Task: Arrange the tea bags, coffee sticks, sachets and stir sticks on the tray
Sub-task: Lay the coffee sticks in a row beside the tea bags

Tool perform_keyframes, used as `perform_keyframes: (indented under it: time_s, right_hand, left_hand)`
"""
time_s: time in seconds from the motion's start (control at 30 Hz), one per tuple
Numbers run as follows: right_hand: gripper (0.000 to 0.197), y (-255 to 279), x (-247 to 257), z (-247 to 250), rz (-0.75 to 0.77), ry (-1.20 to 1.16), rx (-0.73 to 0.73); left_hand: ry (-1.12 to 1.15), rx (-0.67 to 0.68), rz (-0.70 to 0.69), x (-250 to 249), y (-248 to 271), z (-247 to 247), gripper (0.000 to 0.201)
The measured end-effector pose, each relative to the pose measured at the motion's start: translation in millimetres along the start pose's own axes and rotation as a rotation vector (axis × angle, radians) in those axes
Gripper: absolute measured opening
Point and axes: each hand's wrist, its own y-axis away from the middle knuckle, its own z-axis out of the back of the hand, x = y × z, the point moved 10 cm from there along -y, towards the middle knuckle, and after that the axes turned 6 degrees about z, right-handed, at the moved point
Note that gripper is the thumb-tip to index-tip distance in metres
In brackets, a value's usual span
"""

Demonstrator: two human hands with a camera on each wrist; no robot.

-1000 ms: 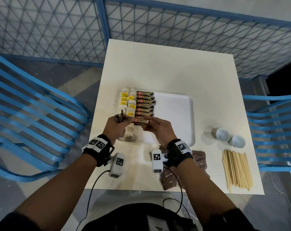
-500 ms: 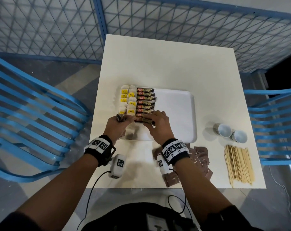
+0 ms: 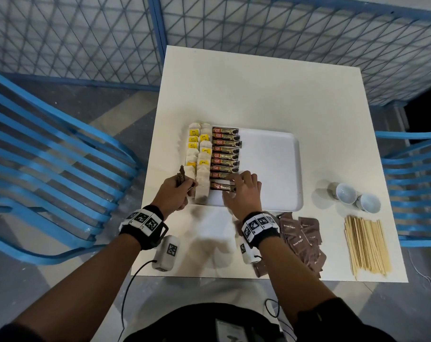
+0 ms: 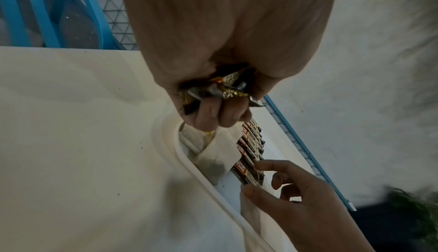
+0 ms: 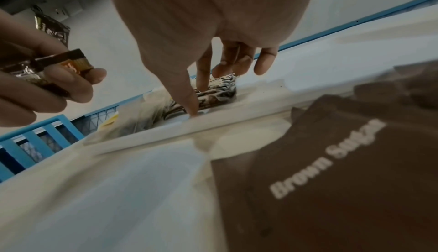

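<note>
The white tray (image 3: 271, 169) holds two columns of tea bags (image 3: 197, 154) at its left and a column of coffee sticks (image 3: 225, 151) beside them. My left hand (image 3: 175, 191) hovers at the tray's near left corner and grips a small bunch of coffee sticks (image 4: 218, 87). My right hand (image 3: 241, 191) is over the nearest coffee stick (image 3: 222, 186), which lies flat on the tray. Its index fingertip (image 5: 203, 87) presses on that stick and the thumb tip rests on the tray beside it. Brown sugar sachets (image 3: 300, 240) and wooden stir sticks (image 3: 365, 245) lie on the table.
Two small white cups (image 3: 345, 192) stand on the table (image 3: 259, 95) right of the tray. Blue slatted chairs (image 3: 49, 169) flank the table on both sides. A blue mesh fence (image 3: 234, 33) runs behind it.
My right hand took a coffee stick from between both hands and laid it at the near end of the column. The left hand stayed put with its bunch.
</note>
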Motion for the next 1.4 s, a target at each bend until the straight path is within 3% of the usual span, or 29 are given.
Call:
perform_keyframes:
  time_s: [0.3, 0.57, 0.83, 1.07, 1.13, 1.27, 1.4]
  right_hand:
    - [0.02, -3.5, -0.8, -9.0, -0.044, -0.07, 0.009]
    - [0.017, -10.2, 1.0, -11.6, -0.068, -0.072, 0.033]
    - [0.018, -10.8, 3.2, -5.3, -0.027, -0.065, 0.01]
    - [0.011, -7.4, 9.7, 16.9, -0.027, -0.221, -0.111]
    - [0.008, -10.4, 17.3, 23.7, 0.001, -0.376, -0.136]
    - [0.012, -20.0, 34.7, 22.2, -0.081, -0.677, 0.0]
    - [0.02, -18.4, 51.4, 10.6, -0.098, -0.728, 0.209]
  left_hand:
    - [0.012, 0.013, 0.042, 3.2, -0.9, 2.4, 0.023]
    - [-0.002, -0.003, 0.017, -4.8, -1.8, 3.1, 0.012]
    - [-0.009, -0.007, 0.033, -6.6, -3.2, 0.6, 0.019]
    - [-0.011, 0.053, 0.046, -10.6, -0.3, -7.7, 0.019]
    - [-0.004, 0.098, 0.043, -13.2, 2.2, -15.1, 0.017]
    - [-0.04, 0.138, 0.022, -14.7, 4.0, -26.0, 0.012]
    - [-0.036, 0.192, -0.057, -25.7, 11.7, -33.6, 0.014]
